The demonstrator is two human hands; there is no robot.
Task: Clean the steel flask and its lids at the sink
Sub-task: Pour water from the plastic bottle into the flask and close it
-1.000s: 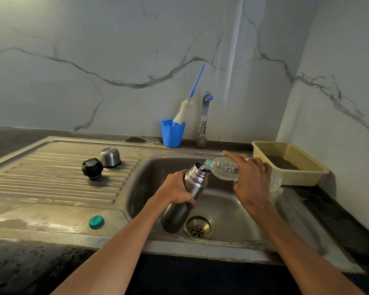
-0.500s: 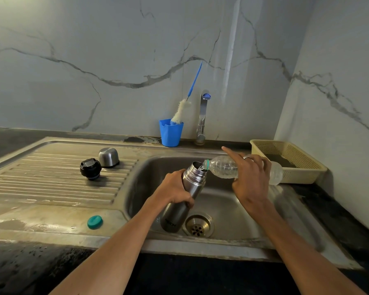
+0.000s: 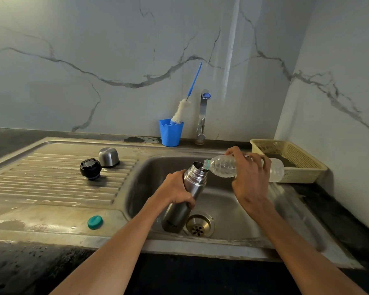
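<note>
Left hand (image 3: 175, 191) gripping open steel flask (image 3: 184, 198), right hand (image 3: 250, 177) around tipped plastic bottle (image 3: 224, 166) at its mouth.

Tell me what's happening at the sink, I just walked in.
A person's left hand holds an open steel flask tilted over the steel sink basin. The right hand tips a clear plastic bottle into its mouth. A black stopper lid and steel cup lid wait on the drainboard.

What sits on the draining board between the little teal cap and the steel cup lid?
In the head view, the black stopper lid stands between the teal cap and the steel cup lid, close beside the cup lid; otherwise only bare ribbed draining board.
</note>
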